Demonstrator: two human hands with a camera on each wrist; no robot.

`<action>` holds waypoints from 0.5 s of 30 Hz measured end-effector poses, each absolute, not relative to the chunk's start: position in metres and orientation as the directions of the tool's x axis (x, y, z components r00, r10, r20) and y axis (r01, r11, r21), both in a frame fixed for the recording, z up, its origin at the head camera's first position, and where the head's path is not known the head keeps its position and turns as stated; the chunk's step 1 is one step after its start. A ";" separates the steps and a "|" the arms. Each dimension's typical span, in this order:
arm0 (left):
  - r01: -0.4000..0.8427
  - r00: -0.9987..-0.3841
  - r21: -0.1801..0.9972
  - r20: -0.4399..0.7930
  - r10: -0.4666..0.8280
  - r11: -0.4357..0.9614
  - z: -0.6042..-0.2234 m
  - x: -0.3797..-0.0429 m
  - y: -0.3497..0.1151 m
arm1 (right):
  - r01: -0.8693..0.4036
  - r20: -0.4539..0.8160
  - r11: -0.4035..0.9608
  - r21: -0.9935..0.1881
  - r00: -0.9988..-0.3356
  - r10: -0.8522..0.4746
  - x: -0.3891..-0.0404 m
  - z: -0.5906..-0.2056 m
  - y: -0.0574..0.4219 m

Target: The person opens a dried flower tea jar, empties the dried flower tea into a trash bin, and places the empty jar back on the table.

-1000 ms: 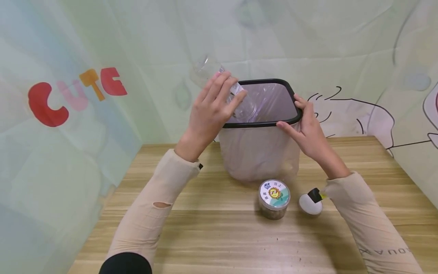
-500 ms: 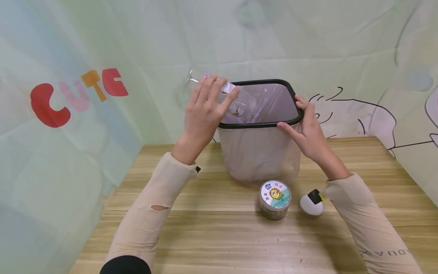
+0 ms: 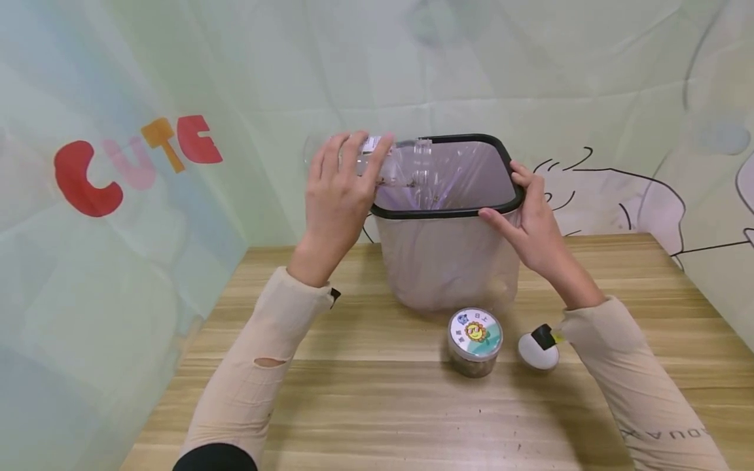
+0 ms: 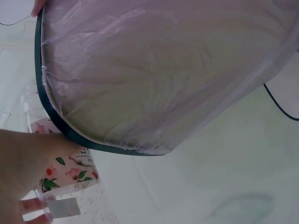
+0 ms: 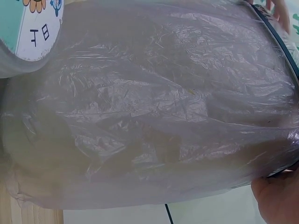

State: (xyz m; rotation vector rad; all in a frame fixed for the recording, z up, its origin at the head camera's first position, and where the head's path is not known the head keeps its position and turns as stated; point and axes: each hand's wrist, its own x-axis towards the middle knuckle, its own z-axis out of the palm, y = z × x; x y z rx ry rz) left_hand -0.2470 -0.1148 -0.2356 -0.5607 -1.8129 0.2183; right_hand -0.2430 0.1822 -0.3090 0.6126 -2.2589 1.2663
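Observation:
My left hand (image 3: 338,190) grips a clear plastic jar (image 3: 406,163), lying almost level over the left side of a trash bin (image 3: 448,261). The jar's mouth points right, inside the black rim, and a few dark bits lie along its lower side. In the left wrist view, its label (image 4: 70,175) is pink with flowers. My right hand (image 3: 533,229) holds the bin's right front corner, thumb in front and fingers at the side. A thin translucent bag (image 5: 140,93) lines the bin and hangs over its outside.
A round tub (image 3: 474,343) with a sunflower label on top stands in front of the bin on the wooden table (image 3: 353,392). Right of it lies a white round lid (image 3: 538,353). Small dark crumbs dot the tabletop. A printed cloth (image 3: 330,65) hangs behind.
The jar has swung from a steep, mouth-down tilt to almost level. My left hand has moved left and a little down with it. My right hand stays on the rim.

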 end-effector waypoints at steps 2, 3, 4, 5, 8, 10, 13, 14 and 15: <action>0.271 -0.230 -0.404 0.854 0.466 0.874 -0.237 -0.247 -0.116 | -0.587 0.597 0.472 -0.658 -0.788 -0.148 -0.243 -0.309 0.183; 0.277 -0.239 -0.392 0.856 0.459 0.877 -0.237 -0.246 -0.116 | -0.586 0.596 0.473 -0.658 -0.789 -0.148 -0.243 -0.308 0.183; 0.286 -0.253 -0.380 0.856 0.452 0.880 -0.238 -0.246 -0.116 | -0.585 0.594 0.471 -0.660 -0.790 -0.148 -0.243 -0.308 0.183; 0.296 -0.267 -0.366 0.855 0.445 0.882 -0.238 -0.246 -0.117 | -0.585 0.595 0.471 -0.660 -0.790 -0.147 -0.243 -0.308 0.183; 0.325 -0.308 -0.322 0.853 0.422 0.889 -0.239 -0.244 -0.118 | -0.580 0.590 0.468 -0.667 -0.794 -0.145 -0.242 -0.307 0.184; 0.340 -0.325 -0.299 0.852 0.410 0.891 -0.239 -0.244 -0.120 | -0.572 0.581 0.460 -0.680 -0.802 -0.137 -0.242 -0.307 0.184; 0.346 -0.340 -0.279 0.853 0.397 0.896 -0.240 -0.242 -0.122 | -0.550 0.553 0.421 -0.722 -0.823 -0.127 -0.242 -0.306 0.186; 0.343 -0.342 -0.275 0.854 0.392 0.898 -0.240 -0.241 -0.122 | -0.540 0.540 0.399 -0.741 -0.832 -0.124 -0.242 -0.306 0.187; 0.343 -0.344 -0.269 0.855 0.387 0.900 -0.240 -0.240 -0.123 | -0.532 0.529 0.376 -0.758 -0.840 -0.123 -0.242 -0.305 0.188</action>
